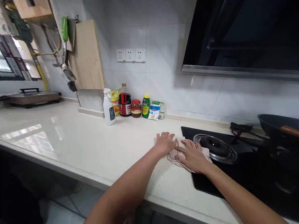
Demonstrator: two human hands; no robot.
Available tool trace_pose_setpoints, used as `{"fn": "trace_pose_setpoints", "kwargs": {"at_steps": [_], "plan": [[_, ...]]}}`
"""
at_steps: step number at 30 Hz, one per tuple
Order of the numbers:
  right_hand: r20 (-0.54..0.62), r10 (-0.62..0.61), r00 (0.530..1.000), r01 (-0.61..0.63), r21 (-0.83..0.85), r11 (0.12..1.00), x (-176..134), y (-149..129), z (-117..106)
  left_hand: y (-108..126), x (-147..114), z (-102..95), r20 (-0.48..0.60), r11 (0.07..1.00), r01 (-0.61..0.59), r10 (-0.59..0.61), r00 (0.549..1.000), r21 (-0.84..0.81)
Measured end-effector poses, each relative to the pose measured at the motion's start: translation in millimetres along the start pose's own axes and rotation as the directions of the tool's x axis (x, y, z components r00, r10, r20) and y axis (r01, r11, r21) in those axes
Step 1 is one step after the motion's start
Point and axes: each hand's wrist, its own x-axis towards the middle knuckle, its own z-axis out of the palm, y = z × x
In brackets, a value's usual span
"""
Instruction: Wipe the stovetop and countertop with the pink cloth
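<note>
Head view looks down on a pale surface (70, 137) with both bare hands pressed on a pinkish cloth (206, 153) near the middle of the frame. The left hand (165, 142) lies flat with fingers spread — its palm on the surface, its thumb side touching the cloth's left edge, gripping nothing. The right hand (192, 155) lies flat on top of the cloth, fingers extended toward 10 o'clock, pressing down and not clenched. The cloth is crumpled and straddles the seam where the surface meets the black hob (233, 174); its right end lies on the glass just beside the round burner (216, 148), which sits at 3 o'clock from the hands.

At 2 o'clock from the burner a dark pan (275, 124) with a wooden handle rests on the far grate. Above it hangs a black hood (243, 34).

At 11 o'clock from the hands, against the tiled wall, stands a row: a white spray bottle (109, 107), a yellow bottle (115, 101), a dark sauce bottle (125, 101), a red-lidded jar (136, 108), a green bottle (146, 106) and two small packets (155, 111). Behind them at 12 o'clock — three wall sockets (130, 55). A wooden board (87, 56) leans on the wall at 10 o'clock, and an electric griddle (32, 97) sits far off at 9 o'clock.
</note>
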Motion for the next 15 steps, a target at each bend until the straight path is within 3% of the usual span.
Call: {"fn": "trace_pose_setpoints", "kwargs": {"at_steps": [6, 11, 15], "plan": [[0.132, 0.073, 0.989, -0.071, -0.019, 0.997, 29, 17, 19, -22, 1, -9.6, 0.204, 0.996, -0.042, 0.059, 0.977, -0.084], [0.18, 0.198, 0.964, -0.189, -0.069, 0.98, 66, 33, 31, -70, -7, -21.4, 0.187, 0.996, 0.014, 0.003, 0.982, -0.089], [0.198, 0.277, 0.94, -0.267, -0.076, 0.961, 108, 50, 41, -86, -15, -23.6, 0.137, 0.998, 0.018, -0.009, 0.991, -0.062]]}}
